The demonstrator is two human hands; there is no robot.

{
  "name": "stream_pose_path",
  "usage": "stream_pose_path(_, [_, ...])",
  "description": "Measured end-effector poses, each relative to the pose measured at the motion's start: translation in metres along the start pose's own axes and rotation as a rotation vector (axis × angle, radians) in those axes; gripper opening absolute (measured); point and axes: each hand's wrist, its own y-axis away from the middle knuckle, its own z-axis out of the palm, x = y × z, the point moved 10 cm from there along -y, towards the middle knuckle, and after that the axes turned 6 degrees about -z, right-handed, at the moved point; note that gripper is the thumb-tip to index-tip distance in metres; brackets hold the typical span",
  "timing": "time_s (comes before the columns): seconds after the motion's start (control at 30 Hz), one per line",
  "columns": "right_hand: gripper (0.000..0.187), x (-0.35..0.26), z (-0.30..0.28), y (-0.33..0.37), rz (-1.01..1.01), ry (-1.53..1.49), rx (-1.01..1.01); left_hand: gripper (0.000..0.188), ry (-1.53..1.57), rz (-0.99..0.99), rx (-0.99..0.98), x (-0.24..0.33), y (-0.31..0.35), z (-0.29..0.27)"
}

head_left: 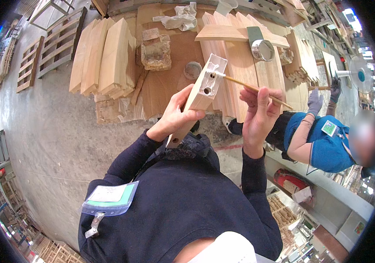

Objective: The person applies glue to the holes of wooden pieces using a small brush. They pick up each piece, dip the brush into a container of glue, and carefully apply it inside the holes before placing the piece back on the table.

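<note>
While the left hand (176,115) grips the wooden block (199,94) at frame centre, drilled end tilted up to expose its holes, the right hand (257,115) pinches a thin stick (253,88), tip at the upper hole.

There is a single view, from a fisheye camera worn on the person's head, looking steeply down over the chest and dark sleeves, which enter from the lower edge. It sits close to the raised hands, so the left hand (176,115) and right hand (257,115) fill the centre, with the wood block (200,94) between them. Farther off, toward the top, lie the plank stacks (104,57) and the grey floor (51,127). Straight edges bow near the round black rim. A co-worker (323,140) shows at the right edge.
</note>
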Motion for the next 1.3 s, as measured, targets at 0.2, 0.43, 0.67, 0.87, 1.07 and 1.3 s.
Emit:
stream_pose_path(0.2, [0.010,0.005,-0.005,-0.017,-0.012,-0.024,0.063,0.050,0.042,-0.012,-0.043,-0.001,0.004,0.006])
stream_pose_path(0.43, [0.009,0.003,-0.006,-0.017,-0.033,-0.038,0.025,0.064,-0.004,-0.042,-0.051,-0.009,0.003,0.002])
stream_pose_path(0.67, [0.009,0.002,-0.004,-0.018,-0.035,-0.003,-0.023,0.057,-0.016,-0.006,-0.014,0.000,0.002,0.004])
stream_pose_path(0.87, [0.013,-0.003,-0.004,-0.021,-0.051,-0.025,-0.090,0.067,0.010,-0.035,-0.071,-0.009,0.002,0.002])
stream_pose_path(1.07, [0.018,-0.004,-0.007,-0.024,-0.049,-0.063,-0.129,0.050,0.043,0.001,-0.036,-0.002,0.001,0.002])
stream_pose_path(1.3, [0.022,-0.003,-0.012,-0.028,-0.031,-0.122,-0.194,0.050,0.061,0.001,-0.015,-0.004,0.001,-0.002])
